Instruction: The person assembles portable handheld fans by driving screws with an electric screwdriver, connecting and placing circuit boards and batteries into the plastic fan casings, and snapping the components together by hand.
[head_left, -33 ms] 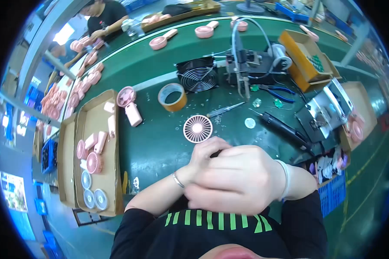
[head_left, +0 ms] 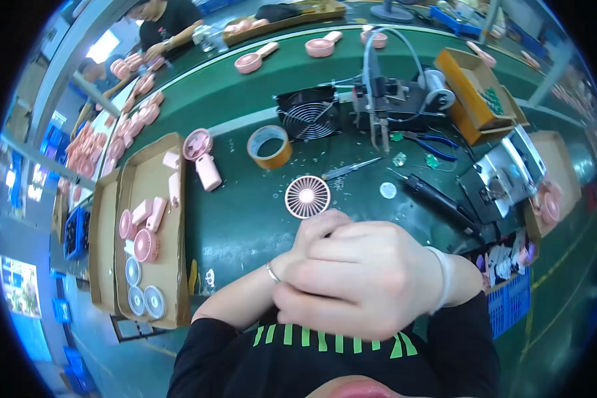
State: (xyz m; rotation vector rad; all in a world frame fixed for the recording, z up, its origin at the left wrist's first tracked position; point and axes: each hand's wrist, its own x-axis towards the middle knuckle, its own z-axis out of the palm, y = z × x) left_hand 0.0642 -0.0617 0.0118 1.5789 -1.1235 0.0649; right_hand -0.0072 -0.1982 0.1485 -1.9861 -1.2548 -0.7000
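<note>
My right hand (head_left: 361, 282) is closed, knuckles up, close to the camera and slightly blurred. It lies across my left hand (head_left: 314, 233), hiding most of it. The left hand's visible fingers are bent; whatever either hand grips is out of sight. Just beyond the left knuckles is a round pink fan grille (head_left: 308, 197) with radial slats; contact with the hand cannot be made out. Past the grille lie a slim screwdriver (head_left: 353, 168) and a roll of tan tape (head_left: 270, 147). A black electric screwdriver (head_left: 441, 203) rests to the right.
At left, a cardboard tray (head_left: 176, 292) holds pink parts and clear discs beside a pink handheld fan (head_left: 202, 159). Behind stand a black cooling fan (head_left: 308, 116), a soldering machine (head_left: 385, 99) and blue pliers (head_left: 431, 144). A conveyor (head_left: 282, 76) carries pink fans; a co-worker (head_left: 166, 30) works beyond.
My right hand has shifted slightly left and toward my body across the left hand. The whole view has moved a little; the bench items stay in place.
</note>
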